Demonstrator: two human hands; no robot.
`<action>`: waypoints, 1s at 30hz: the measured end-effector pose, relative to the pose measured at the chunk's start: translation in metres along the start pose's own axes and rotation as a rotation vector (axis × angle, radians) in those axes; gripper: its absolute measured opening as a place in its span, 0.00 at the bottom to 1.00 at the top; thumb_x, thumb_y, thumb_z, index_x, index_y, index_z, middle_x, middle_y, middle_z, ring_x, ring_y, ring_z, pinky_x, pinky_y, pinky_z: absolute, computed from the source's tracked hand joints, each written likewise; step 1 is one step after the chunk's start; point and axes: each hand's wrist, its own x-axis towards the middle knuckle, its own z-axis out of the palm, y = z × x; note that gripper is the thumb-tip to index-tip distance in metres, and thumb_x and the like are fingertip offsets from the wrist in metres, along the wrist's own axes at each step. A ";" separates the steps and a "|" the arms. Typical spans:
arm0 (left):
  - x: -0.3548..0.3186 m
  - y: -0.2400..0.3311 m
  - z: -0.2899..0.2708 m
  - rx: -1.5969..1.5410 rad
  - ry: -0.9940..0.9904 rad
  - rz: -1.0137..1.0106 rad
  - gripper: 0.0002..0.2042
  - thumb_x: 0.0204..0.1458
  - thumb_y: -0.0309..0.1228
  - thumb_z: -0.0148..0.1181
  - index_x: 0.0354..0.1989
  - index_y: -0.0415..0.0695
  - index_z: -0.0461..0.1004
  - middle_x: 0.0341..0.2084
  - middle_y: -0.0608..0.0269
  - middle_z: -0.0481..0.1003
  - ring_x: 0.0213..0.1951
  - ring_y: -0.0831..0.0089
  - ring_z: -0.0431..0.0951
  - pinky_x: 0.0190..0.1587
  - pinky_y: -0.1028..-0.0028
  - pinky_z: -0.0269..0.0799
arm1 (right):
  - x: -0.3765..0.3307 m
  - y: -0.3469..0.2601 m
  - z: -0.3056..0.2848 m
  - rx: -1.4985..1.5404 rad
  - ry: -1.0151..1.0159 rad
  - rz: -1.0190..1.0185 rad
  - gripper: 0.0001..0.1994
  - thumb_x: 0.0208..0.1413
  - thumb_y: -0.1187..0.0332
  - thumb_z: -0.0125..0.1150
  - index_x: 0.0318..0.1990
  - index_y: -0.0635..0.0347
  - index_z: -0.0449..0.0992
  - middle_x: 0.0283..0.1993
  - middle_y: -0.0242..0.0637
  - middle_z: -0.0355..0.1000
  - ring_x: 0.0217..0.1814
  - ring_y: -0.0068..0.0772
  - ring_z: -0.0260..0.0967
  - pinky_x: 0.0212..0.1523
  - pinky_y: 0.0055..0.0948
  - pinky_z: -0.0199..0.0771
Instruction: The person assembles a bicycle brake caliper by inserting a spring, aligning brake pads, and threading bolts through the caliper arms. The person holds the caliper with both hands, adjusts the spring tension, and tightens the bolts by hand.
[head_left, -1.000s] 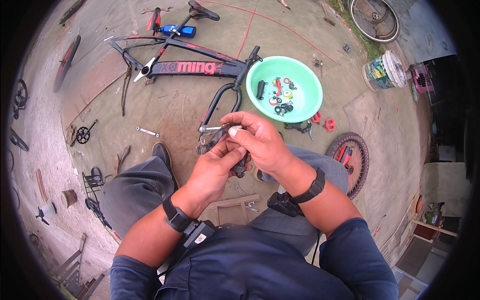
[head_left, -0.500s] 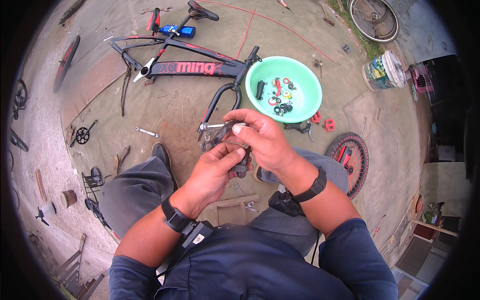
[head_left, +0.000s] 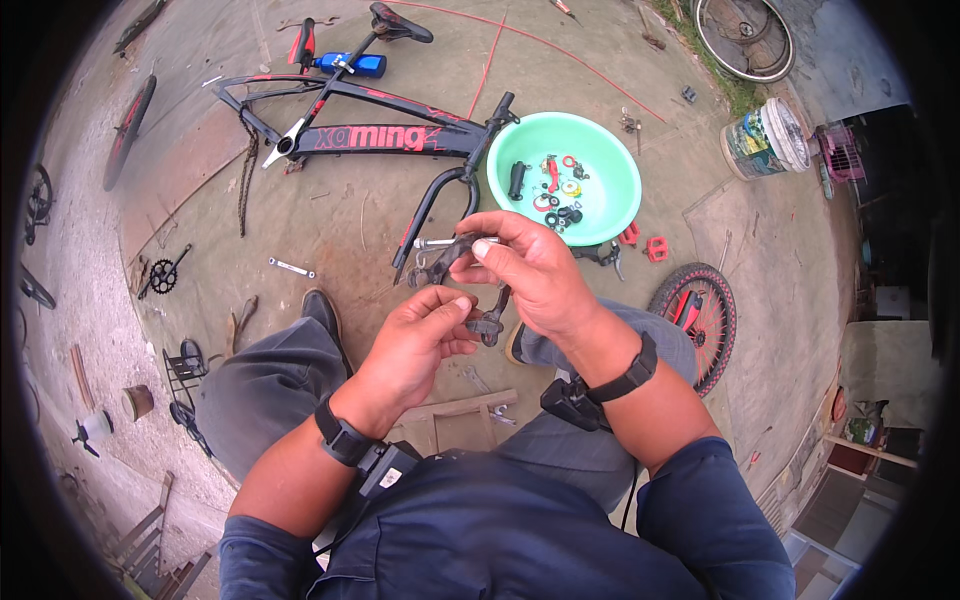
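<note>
In front of me, between my knees, I hold a dark, greasy bicycle part that looks like a derailleur (head_left: 436, 268). My right hand (head_left: 533, 265) grips its upper part between thumb and fingers. A slim silver rod (head_left: 432, 243) runs across the top, by the right fingertips; whether it belongs to the part I cannot tell. My left hand (head_left: 420, 335) pinches the lower end with thumb and forefinger. Beyond my hands lies a black and red bicycle frame (head_left: 385, 138) on its side, its fork (head_left: 428, 215) pointing toward me. The fingers hide the middle of the part.
A mint-green basin (head_left: 620, 150) with several small parts stands beside the frame. Right of it lie red pedals (head_left: 656, 249) and a wheel (head_left: 715, 335). To the left are a wrench (head_left: 291, 268), a crankset (head_left: 164, 276) and a chain (head_left: 246, 190). A bucket (head_left: 760, 140) stands far right.
My left hand has shifted slightly down and left, away from my right hand, so more of the part shows between them. The right hand has moved slightly right.
</note>
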 end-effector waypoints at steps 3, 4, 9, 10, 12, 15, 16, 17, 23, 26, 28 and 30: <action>0.000 0.003 -0.004 0.025 0.025 0.006 0.08 0.63 0.33 0.56 0.45 0.43 0.73 0.39 0.63 0.78 0.38 0.74 0.79 0.41 0.73 0.73 | 0.000 -0.001 -0.003 -0.082 0.021 -0.007 0.15 0.64 0.69 0.55 0.54 0.69 0.71 0.46 0.38 0.73 0.46 0.27 0.75 0.45 0.28 0.78; 0.000 0.004 -0.005 0.042 0.039 0.017 0.09 0.63 0.33 0.56 0.45 0.43 0.73 0.39 0.61 0.78 0.38 0.73 0.79 0.42 0.72 0.73 | 0.000 -0.002 -0.003 -0.105 0.029 -0.009 0.15 0.64 0.69 0.55 0.54 0.69 0.71 0.46 0.38 0.73 0.46 0.27 0.75 0.44 0.27 0.78; -0.001 0.013 -0.014 0.008 0.079 0.121 0.10 0.63 0.32 0.54 0.48 0.41 0.72 0.41 0.57 0.78 0.40 0.69 0.80 0.42 0.71 0.74 | -0.002 -0.007 -0.007 -0.226 0.039 -0.003 0.15 0.63 0.70 0.54 0.55 0.69 0.70 0.44 0.38 0.73 0.45 0.25 0.74 0.38 0.23 0.75; -0.001 0.017 -0.017 -0.025 0.066 0.151 0.10 0.63 0.32 0.54 0.48 0.40 0.72 0.41 0.56 0.78 0.41 0.69 0.80 0.42 0.72 0.73 | -0.002 -0.008 -0.007 -0.238 0.045 -0.008 0.15 0.63 0.70 0.54 0.55 0.69 0.70 0.44 0.38 0.73 0.44 0.25 0.74 0.37 0.22 0.74; -0.002 0.023 -0.019 -0.065 0.038 0.200 0.11 0.64 0.32 0.53 0.49 0.40 0.72 0.42 0.55 0.78 0.42 0.68 0.80 0.43 0.72 0.73 | -0.002 -0.009 -0.007 -0.257 0.061 -0.004 0.15 0.63 0.71 0.53 0.55 0.69 0.70 0.44 0.38 0.73 0.44 0.24 0.74 0.37 0.22 0.74; -0.005 0.030 -0.019 -0.049 -0.006 0.268 0.15 0.65 0.34 0.50 0.54 0.38 0.71 0.42 0.54 0.78 0.42 0.67 0.81 0.42 0.72 0.73 | -0.003 -0.011 -0.010 -0.317 0.060 0.013 0.15 0.63 0.71 0.53 0.55 0.69 0.70 0.45 0.38 0.73 0.43 0.24 0.74 0.37 0.21 0.74; -0.005 0.032 -0.018 -0.026 0.002 0.258 0.15 0.64 0.34 0.50 0.53 0.37 0.71 0.42 0.53 0.78 0.42 0.66 0.81 0.42 0.72 0.74 | -0.003 -0.011 -0.011 -0.342 0.055 0.021 0.15 0.63 0.71 0.53 0.55 0.69 0.70 0.46 0.38 0.73 0.43 0.24 0.75 0.37 0.21 0.73; -0.005 0.034 -0.018 -0.004 0.004 0.259 0.15 0.64 0.34 0.50 0.53 0.37 0.72 0.42 0.52 0.78 0.41 0.65 0.81 0.42 0.71 0.74 | -0.003 -0.012 -0.012 -0.399 0.050 -0.008 0.15 0.63 0.72 0.53 0.54 0.69 0.70 0.46 0.37 0.72 0.43 0.24 0.75 0.37 0.21 0.73; -0.006 0.041 -0.023 0.043 -0.018 0.198 0.13 0.62 0.31 0.53 0.51 0.37 0.73 0.39 0.55 0.78 0.38 0.65 0.81 0.39 0.73 0.75 | 0.000 -0.010 -0.014 -0.636 0.000 -0.133 0.13 0.59 0.76 0.54 0.51 0.69 0.72 0.46 0.36 0.69 0.43 0.24 0.76 0.39 0.21 0.74; -0.005 0.040 -0.026 0.056 0.000 0.163 0.12 0.62 0.30 0.54 0.49 0.37 0.74 0.39 0.58 0.79 0.37 0.67 0.82 0.37 0.75 0.75 | 0.000 -0.011 -0.017 -0.754 -0.019 -0.163 0.13 0.57 0.78 0.55 0.49 0.69 0.73 0.45 0.37 0.68 0.42 0.24 0.76 0.40 0.23 0.74; -0.004 0.041 -0.028 0.057 0.006 0.150 0.11 0.62 0.29 0.55 0.48 0.37 0.75 0.38 0.59 0.79 0.37 0.67 0.81 0.36 0.75 0.74 | 0.000 -0.013 -0.017 -0.790 -0.044 -0.189 0.13 0.56 0.78 0.55 0.49 0.69 0.74 0.46 0.37 0.68 0.41 0.25 0.76 0.40 0.23 0.74; -0.004 0.041 -0.029 0.055 0.009 0.139 0.10 0.61 0.28 0.55 0.48 0.38 0.75 0.38 0.59 0.79 0.36 0.68 0.81 0.35 0.76 0.74 | -0.001 -0.013 -0.015 -0.784 -0.037 -0.166 0.13 0.54 0.78 0.56 0.48 0.68 0.74 0.45 0.38 0.69 0.40 0.25 0.74 0.40 0.23 0.73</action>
